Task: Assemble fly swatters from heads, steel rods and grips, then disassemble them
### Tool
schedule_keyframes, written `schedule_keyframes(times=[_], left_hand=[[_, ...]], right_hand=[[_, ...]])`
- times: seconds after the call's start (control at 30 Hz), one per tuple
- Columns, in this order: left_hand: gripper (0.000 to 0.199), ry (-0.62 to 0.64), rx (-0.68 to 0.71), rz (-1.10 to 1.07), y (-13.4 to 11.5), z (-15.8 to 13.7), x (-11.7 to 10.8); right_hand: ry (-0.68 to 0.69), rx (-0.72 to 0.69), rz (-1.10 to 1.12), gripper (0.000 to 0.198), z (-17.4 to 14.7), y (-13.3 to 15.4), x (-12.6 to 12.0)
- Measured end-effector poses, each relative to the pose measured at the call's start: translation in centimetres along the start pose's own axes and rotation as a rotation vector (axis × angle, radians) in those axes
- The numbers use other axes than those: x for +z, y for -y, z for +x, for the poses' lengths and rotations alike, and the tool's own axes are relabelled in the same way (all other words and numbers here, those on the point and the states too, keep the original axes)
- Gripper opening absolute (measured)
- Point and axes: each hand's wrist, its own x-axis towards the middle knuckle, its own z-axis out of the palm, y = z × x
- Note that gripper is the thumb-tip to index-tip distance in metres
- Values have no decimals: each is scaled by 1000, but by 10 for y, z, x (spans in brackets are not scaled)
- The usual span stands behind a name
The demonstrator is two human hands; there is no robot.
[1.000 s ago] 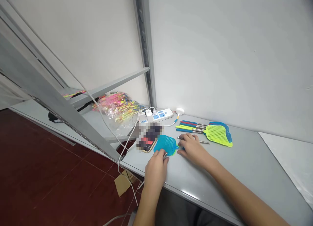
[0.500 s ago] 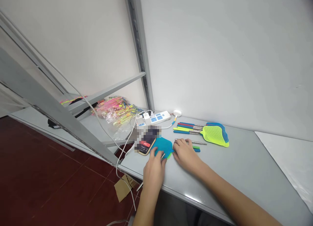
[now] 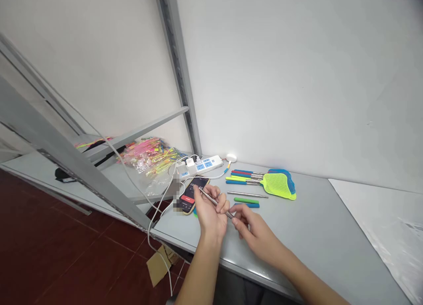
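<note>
My left hand (image 3: 213, 217) is turned palm up, fingers curled around a slim metal rod (image 3: 209, 196). At the rod's lower right end, the fingertips of my right hand (image 3: 253, 228) pinch it. Beyond my hands, a second metal rod (image 3: 247, 194) lies on the table, with a green handle (image 3: 246, 200) and a blue handle (image 3: 248, 205) in front of it. To their right is a stack of fly swatters (image 3: 280, 185), a yellow-green head over blue ones. A sliver of blue and green swatter head (image 3: 195, 212) shows beside my left wrist; the rest is hidden.
A phone (image 3: 187, 200) lies just left of my left hand. Behind it are a white power strip (image 3: 216, 162) and loose cables. A grey metal shelf post (image 3: 180, 71) stands beyond the bagged colourful items (image 3: 148, 153). White sheeting (image 3: 373, 212) covers the table's right side.
My left hand has turned palm up and lifted the metal rod off the swatter head area. My right hand has left the table and now pinches the rod's end.
</note>
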Motion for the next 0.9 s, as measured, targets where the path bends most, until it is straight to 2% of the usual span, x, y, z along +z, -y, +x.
schedule_keyframes(times=[0.1,0.27,0.4,0.47,0.53,0.63,0.67,0.77,0.9], left_hand=[[42,26,-46,-37,11,1,6],[43,99,-142,-37,22,-1,13],[49,140,-144,66,36,-4,16],[49,158,-122,243,43,-5,15],[46,227,-76,552,46,-1,13],[45,407,145,1177,37,19,12],[41,459,197,1304,32,29,13],[30,602,216,1502,23,62,15],[20,770,195,1730,34,92,6]], right_hand=[[-70,22,-77,21,-12,-9,-1],[-176,13,-37,16,-19,-17,-14],[-151,22,36,15,-14,-13,-18],[-157,23,79,14,-9,-11,-18],[-180,17,42,15,-3,-10,-22],[-246,11,-233,18,2,-18,-42],[-291,22,-336,19,2,-24,-52],[-435,92,-487,23,4,-46,-85],[-467,144,-492,28,9,-78,-111]])
